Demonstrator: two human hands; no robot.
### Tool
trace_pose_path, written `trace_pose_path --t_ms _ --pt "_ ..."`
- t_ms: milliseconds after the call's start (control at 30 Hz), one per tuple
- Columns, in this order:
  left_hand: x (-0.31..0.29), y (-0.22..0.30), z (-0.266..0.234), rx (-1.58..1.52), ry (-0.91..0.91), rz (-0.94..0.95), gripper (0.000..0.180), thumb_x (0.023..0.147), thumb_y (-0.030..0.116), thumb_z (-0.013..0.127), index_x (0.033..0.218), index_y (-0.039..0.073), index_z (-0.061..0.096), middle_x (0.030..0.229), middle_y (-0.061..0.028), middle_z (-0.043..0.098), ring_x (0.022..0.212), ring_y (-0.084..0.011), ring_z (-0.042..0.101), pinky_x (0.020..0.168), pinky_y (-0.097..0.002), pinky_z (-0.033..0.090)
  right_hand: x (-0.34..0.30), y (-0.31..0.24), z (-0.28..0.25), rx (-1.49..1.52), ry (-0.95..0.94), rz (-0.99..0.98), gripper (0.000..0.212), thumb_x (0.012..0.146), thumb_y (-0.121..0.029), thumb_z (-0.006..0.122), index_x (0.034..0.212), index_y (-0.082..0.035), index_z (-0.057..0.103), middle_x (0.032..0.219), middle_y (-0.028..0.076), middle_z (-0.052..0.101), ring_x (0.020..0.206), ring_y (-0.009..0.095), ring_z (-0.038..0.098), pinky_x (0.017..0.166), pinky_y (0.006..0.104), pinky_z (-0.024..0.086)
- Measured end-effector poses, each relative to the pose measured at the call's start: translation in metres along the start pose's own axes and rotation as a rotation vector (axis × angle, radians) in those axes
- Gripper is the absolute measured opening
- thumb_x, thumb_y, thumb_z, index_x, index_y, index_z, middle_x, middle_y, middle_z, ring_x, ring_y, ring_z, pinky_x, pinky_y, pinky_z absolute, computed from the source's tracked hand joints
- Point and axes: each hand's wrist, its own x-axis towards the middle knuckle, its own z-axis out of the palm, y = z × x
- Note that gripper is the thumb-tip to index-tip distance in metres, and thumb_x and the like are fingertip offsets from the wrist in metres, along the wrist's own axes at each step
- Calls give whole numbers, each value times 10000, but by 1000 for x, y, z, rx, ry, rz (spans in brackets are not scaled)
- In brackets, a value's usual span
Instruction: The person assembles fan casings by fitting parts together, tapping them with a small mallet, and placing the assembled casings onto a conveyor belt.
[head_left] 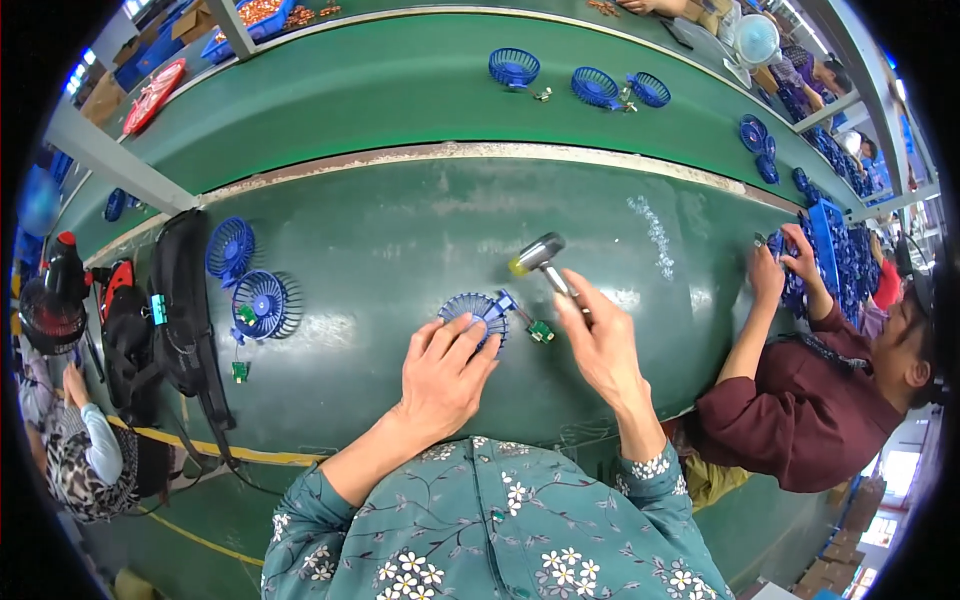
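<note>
My left hand [440,372] presses its fingers over a round blue fan housing [472,302] on the green work surface, holding it down and hiding its near part. A small green circuit board [541,331] lies just right of the housing, joined to it by short wires. My right hand [604,345] is closed round the handle of a small mallet [543,250]. The mallet's metal head is raised beyond the housing, and its left face is yellow. On the left lie two more blue fan housings, one farther off [230,247] and one nearer [260,304], with small green boards by the nearer one.
A black backpack [185,300] lies on the left, next to a small fan [55,300]. Across the surface runs a green conveyor [400,90] carrying several blue housings. At right, a co-worker in a maroon top [810,405] handles parts beside a blue crate [824,240].
</note>
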Motion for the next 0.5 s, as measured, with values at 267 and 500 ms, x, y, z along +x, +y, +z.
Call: trace_pose_path --t_ms 267,500 --pt "1 3 0 10 24 11 364 701 109 766 1054 70 688 1098 -80 626 1110 -282 572 930 -466 440 -36 22 17 -415 -120 -167 224 943 -161 600 1127 -34 605 750 176 625 655 369 624 538 445 488" --pt "2 -7 -23 -66 -65 42 355 707 90 758 1048 62 664 1093 -87 607 1074 -294 573 858 -450 434 5 85 -39 -115 359 217 289 911 -265 690 840 9 632 643 -2 578 597 81 500 539 278 414"
